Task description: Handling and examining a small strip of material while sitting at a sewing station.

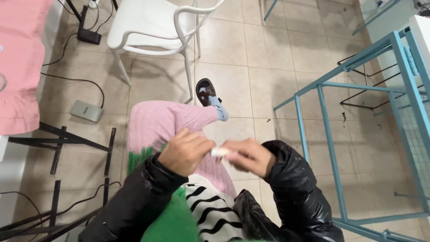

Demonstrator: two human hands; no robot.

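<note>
This looks like a lived-in room of a home used partly as a work corner — not a shop or a lab. The floor [251,49] is laid in plain beige tiles, scuffed in places. Beyond the left grip [186,151] and right grip [248,156] stands a white plastic chair [152,27]. Off to the left, a table [13,143] draped in pink cloth [20,67] rests on black metal legs [62,141], with black cables [76,80] and a grey power adapter [86,110] trailing over the tiles. To the right rises a light-blue metal shelf frame [340,134] — bare, with wire mesh at its side.
</note>
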